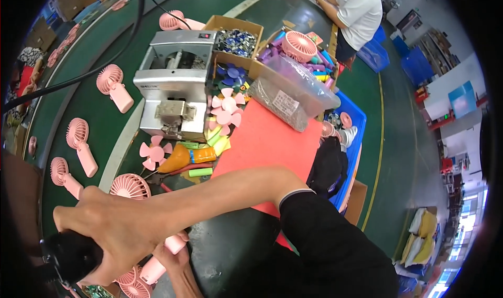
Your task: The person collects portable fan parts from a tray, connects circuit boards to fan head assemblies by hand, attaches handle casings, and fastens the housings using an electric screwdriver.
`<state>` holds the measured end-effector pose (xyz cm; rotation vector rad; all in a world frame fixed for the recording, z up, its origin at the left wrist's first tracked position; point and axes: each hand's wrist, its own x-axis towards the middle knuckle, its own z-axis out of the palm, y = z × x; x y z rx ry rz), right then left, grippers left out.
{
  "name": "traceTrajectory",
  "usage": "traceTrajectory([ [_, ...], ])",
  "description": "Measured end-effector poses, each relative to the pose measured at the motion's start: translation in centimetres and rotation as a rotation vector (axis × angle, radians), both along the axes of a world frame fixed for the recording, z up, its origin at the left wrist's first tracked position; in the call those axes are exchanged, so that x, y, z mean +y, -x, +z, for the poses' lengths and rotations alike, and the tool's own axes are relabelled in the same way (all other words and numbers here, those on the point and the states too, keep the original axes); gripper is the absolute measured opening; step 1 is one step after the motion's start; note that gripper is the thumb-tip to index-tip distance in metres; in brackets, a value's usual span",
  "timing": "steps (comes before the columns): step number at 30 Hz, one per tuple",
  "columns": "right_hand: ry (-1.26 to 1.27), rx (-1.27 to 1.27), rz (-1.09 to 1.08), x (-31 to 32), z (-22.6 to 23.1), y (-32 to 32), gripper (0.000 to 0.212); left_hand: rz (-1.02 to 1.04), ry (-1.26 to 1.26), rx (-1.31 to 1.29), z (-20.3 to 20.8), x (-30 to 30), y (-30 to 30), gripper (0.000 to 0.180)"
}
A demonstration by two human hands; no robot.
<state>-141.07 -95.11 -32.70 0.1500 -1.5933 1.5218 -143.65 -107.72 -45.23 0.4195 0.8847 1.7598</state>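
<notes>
My right hand (pixel 112 224) reaches across to the lower left, its fingers wrapped round a black cylindrical tool (pixel 70 258) whose working end is out of sight. Below that forearm, my left hand (pixel 175 253) grips the pale pink handle of a handheld fan (pixel 153 270); the right hand partly hides the fan's head. Just beyond my right forearm lies another round pink fan grille (pixel 130 187). Pliers (pixel 157 177), an orange bottle (pixel 201 155), a pink fan blade (pixel 155 152) and a green battery cell (pixel 200 172) are near it.
A grey metal machine (pixel 175 86) stands ahead, beside boxes of small metal parts (pixel 236 41) and coloured cells. A clear bag (pixel 293 91) rests on a red sheet (pixel 267 146). Pink fans (pixel 112 86) line the green belt at left. A blue crate (pixel 359 120) sits right; a co-worker (pixel 356 10) stands beyond.
</notes>
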Motion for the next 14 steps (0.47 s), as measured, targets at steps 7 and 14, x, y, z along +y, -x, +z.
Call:
traceTrajectory([
  [7, -0.067, -0.035, 0.016, 0.5, -0.4, 1.3, 0.046, 0.094, 0.16, 0.003, -0.3, -0.1, 0.3, 0.033],
  [14, 0.002, -0.118, 0.152, 0.6, 0.8, -0.1, 0.043, -0.198, -0.058, -0.206, -0.6, -0.2, 2.4, 0.034],
])
